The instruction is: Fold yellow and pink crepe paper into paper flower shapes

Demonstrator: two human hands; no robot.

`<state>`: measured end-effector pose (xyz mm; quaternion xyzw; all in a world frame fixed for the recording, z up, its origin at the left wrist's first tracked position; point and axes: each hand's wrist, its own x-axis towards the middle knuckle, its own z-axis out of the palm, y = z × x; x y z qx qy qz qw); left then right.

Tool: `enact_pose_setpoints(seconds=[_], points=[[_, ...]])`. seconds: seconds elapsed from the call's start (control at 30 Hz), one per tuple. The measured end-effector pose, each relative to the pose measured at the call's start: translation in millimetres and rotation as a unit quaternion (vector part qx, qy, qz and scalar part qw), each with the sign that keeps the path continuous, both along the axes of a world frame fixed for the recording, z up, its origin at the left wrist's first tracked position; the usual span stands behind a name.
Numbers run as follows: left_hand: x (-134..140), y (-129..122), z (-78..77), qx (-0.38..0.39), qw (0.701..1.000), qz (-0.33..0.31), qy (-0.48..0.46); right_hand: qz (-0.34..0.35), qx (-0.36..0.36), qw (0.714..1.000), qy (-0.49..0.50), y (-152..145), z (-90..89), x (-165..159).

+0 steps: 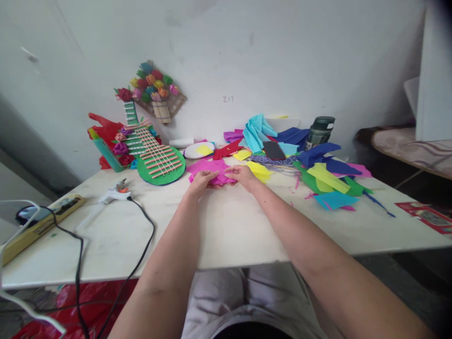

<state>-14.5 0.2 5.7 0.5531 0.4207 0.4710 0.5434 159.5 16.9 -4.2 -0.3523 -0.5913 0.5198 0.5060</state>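
Note:
Bright pink crepe paper (208, 165) lies spread at the middle of the table, and both of my hands are on its near side. My left hand (203, 181) pinches the paper's front left part between thumb and fingers. From the right, my right hand (243, 176) grips the paper's edge, thumb and fingertips together. The fingers hide some of the folds. Just behind my right hand lies yellow crepe paper (260, 171). Left of the pink paper stands a green guitar-shaped craft (162, 165) with strings and stick frets.
A hot glue gun (118, 194) with a black cord and a power strip (44, 226) lie at left. Coloured paper scraps (328, 181) spread at right, near a dark green bottle (320, 132). A black phone-like rectangle (274, 150) rests at the back. The table's front edge (243, 266) is close.

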Motion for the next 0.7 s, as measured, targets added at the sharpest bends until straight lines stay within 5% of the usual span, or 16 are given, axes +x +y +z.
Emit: enact_pose_setpoints(seconds=[0.7], points=[[3.1, -1.6, -0.4, -0.002, 1.0, -0.002, 0.024, 0.004, -0.014, 1.0, -0.007, -1.9, 0.5, -2.4]])
